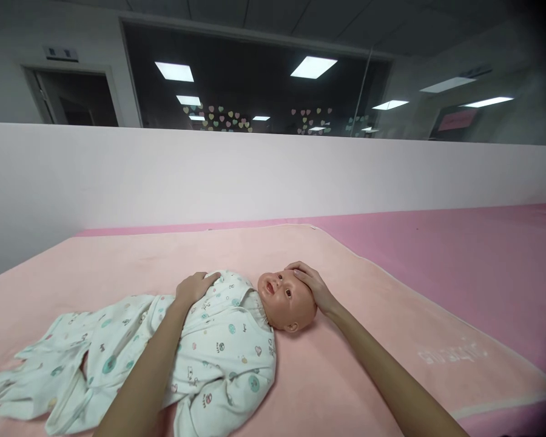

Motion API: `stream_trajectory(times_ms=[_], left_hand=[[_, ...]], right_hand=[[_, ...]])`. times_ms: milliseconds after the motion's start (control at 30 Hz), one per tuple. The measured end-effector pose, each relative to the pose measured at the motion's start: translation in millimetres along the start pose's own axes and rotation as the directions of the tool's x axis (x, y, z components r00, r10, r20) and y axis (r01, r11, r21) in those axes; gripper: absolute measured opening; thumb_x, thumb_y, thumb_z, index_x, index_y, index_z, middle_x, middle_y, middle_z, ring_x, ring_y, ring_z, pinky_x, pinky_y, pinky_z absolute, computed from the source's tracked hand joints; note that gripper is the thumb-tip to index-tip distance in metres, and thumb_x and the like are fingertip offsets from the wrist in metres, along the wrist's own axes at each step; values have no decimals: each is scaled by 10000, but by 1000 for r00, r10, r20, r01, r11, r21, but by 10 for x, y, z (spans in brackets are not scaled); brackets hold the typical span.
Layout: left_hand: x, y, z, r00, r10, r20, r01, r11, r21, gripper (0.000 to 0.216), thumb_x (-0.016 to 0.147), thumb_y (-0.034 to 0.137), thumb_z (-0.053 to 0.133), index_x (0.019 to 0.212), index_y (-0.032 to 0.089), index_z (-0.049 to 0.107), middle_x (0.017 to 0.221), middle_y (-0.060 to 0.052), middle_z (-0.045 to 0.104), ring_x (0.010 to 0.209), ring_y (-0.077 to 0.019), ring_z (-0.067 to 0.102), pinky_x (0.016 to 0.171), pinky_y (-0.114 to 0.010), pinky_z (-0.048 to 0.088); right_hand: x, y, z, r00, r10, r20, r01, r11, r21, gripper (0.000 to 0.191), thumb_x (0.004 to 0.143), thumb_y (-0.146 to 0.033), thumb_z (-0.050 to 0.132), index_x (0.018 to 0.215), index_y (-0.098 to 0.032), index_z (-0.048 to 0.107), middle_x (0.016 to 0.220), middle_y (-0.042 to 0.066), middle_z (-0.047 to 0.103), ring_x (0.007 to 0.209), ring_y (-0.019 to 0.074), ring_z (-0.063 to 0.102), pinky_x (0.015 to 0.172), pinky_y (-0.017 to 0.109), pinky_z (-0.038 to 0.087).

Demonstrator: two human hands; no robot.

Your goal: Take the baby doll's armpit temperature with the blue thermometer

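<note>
The doll [236, 340] lies on its back on the pale pink blanket [368, 340]; the left hand [195, 286] rests flat, fingers loosely spread, on its chest; the right hand [312, 285] cups the crown beyond the face, gripping nothing; best kept gentle, the head supported, the printed romper [118, 352] unbunched.

The baby doll's head [287, 298] looks like smooth, slightly glossy plastic. Its romper [218, 349] is soft, matt white cotton-like cloth with small printed figures. The pale pink blanket [373, 340] beneath looks fleecy and matt; the pink bed cover [482, 267] is plain matt cloth.
</note>
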State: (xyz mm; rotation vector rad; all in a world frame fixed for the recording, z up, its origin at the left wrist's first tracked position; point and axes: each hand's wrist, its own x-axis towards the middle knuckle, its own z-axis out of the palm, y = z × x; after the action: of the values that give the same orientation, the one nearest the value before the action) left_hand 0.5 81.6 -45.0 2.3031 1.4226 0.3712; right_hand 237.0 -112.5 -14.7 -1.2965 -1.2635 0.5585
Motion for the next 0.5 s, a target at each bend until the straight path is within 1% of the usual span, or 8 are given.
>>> stream_trajectory(times_ms=[100,200,300,400,500], left_hand=[[60,38,-9,998,0,57,1,1000,-25,615,679,704,259,790,225,629,947,-105,655,904,-326,571,764,-429,404],[136,49,-15,998,3,57,-1,1000,-26,645,658,727,264,828,218,622,969,-121,646,922,-339,559,776,-447,390],[212,36,-24,994,25,109,-21,999,-36,681,644,746,259,857,206,614,980,-126,644,909,-339,568,784,-445,386],[260,22,-34,982,59,179,-53,998,-41,684,646,752,251,835,203,613,947,-114,655,873,-325,587,787,-425,390],[262,22,-35,983,40,179,-37,999,-20,698,647,755,250,876,200,607,969,-112,649,881,-324,585,761,-405,403]], right_hand=[[-5,-26,-20,999,21,39,-21,1000,-1,174,752,-342,467,791,-190,541,826,13,578,817,168,523,751,289,402],[-8,-47,-46,995,52,90,-58,996,65,130,740,-300,456,775,-195,522,840,9,572,844,173,526,777,301,399],[-8,-64,-73,985,82,155,-105,983,148,112,717,-292,469,770,-198,498,902,17,577,899,190,527,816,329,395],[-3,-83,-107,974,116,195,-143,981,130,153,699,-289,466,806,-198,525,993,34,583,972,214,515,862,359,379],[1,-104,-143,969,113,221,-127,990,52,300,697,-275,433,954,-206,571,1038,41,592,1024,224,503,908,370,352]])
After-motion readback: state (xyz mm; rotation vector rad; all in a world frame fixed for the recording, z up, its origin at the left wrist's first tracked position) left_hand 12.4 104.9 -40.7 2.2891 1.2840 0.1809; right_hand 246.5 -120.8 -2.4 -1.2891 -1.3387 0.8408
